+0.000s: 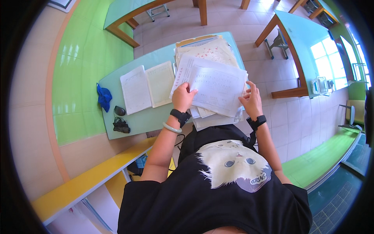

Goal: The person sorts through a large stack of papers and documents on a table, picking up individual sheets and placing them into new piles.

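My left hand point(184, 95) pinches the left edge of a sheaf of white printed sheets point(217, 84), thumb on top. At the sheets' right edge is my right hand point(252, 98), its fingers curled; whether they grip the paper is unclear. Beneath lies a tall, untidy stack of papers point(211, 51) with red marks on an upper sheet. To the left, two stacks of paper rest side by side on the glass-topped table: a white one point(136, 89) and a cream one point(159, 83). Both wrists wear black bands.
On the table point(146, 124) at the left are a black computer mouse point(119, 110), a bundled black cable point(121, 125) and a blue cloth point(104, 96). A yellow-topped shelf unit point(96, 175) stands at lower left. Wood-framed tables point(304, 49) stand beyond, with a stool point(277, 44) beneath one.
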A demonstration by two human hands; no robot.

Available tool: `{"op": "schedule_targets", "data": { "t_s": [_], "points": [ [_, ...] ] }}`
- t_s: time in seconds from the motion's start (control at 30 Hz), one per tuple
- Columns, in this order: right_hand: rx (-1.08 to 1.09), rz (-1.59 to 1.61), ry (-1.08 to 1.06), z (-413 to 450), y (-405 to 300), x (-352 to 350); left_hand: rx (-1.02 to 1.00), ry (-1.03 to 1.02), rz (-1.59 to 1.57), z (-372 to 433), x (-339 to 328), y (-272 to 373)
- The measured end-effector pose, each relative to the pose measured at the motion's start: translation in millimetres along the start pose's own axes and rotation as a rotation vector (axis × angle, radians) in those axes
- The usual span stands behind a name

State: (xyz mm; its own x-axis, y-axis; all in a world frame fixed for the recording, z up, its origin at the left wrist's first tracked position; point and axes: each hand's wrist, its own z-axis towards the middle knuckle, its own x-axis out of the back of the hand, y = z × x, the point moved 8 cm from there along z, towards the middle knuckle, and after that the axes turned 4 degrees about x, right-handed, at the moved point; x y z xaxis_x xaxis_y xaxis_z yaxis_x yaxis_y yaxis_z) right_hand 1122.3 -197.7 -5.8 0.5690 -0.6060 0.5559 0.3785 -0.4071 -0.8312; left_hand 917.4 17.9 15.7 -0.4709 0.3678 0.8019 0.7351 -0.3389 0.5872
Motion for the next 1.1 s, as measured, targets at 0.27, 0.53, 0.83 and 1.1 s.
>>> {"op": "schedule_targets", "data": {
  "t_s": [0.27, 0.53, 0.83, 1.1],
  "points": [
    [-0.161, 0.066, -0.044, 27, 22, -12, 0.031, 0.107, 0.288, 36, 6, -14],
    [-0.246, 0.325, 0.119, 23, 41, -25, 0.104, 0.119, 0.004, 40, 17, -59],
    [-0.244, 0.619, -0.201, 21, 16, -49, 0.110, -0.063, -0.148, 14, 16, -58],
    [-0.235, 0.627, -0.269, 12, 25, -50, 0.263, -0.462, -0.857, -1, -15, -54]
  ]
}}
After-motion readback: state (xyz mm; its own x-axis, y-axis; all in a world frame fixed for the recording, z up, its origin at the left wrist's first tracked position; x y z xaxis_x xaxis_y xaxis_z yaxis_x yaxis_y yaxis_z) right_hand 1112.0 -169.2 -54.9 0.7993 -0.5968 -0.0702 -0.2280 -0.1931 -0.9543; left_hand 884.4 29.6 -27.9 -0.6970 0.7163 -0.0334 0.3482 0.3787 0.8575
